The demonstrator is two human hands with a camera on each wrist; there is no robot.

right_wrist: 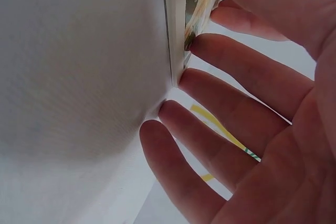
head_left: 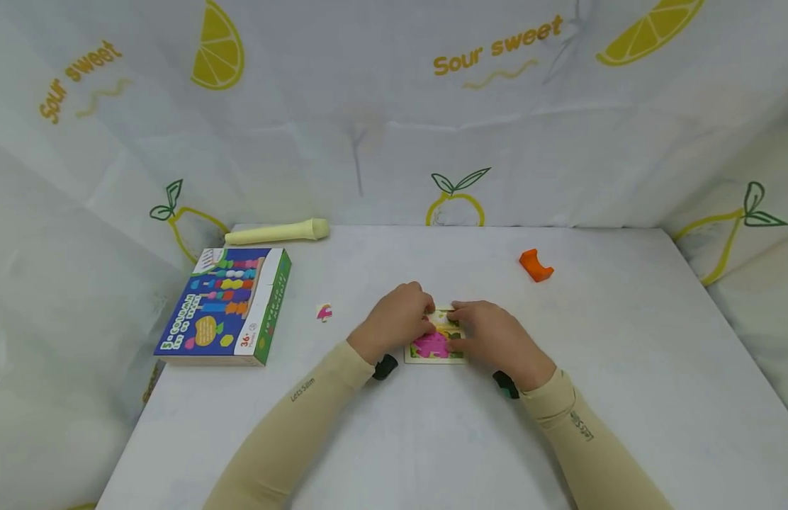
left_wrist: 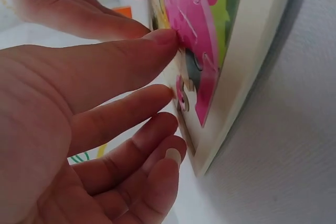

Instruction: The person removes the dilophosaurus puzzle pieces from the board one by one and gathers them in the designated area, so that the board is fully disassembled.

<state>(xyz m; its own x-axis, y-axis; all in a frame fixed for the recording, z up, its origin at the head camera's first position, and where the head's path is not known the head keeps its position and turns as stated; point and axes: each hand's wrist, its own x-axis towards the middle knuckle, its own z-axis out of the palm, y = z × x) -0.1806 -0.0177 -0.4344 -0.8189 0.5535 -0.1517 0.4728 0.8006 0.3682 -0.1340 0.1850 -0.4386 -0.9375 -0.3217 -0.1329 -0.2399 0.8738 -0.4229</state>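
Note:
A small jigsaw puzzle in a pale frame (head_left: pixel 435 360) lies between both hands, with a pink figure on a green and yellow background. My left hand (head_left: pixel 397 322) is at its left side; the thumb (left_wrist: pixel 160 38) touches the pink pieces (left_wrist: pixel 190 9) and the index fingertip is close to a pink-and-white piece (left_wrist: pixel 181 92). A dark gap shows between pieces there. From the right, my right hand (head_left: pixel 499 340) rests on the puzzle, thumb over the picture. Its straight fingers (right_wrist: pixel 210 87) spread around the frame's far corner (right_wrist: pixel 176 77). Both hands partly cover the puzzle.
A loose pink-and-white jigsaw piece (head_left: pixel 324 312) lies left of the puzzle. Farther left is a blue and green toy box (head_left: pixel 222 308), with a pale yellow microphone-shaped stick (head_left: pixel 276 232) behind it. An orange curved block (head_left: pixel 536 265) sits at the back right.

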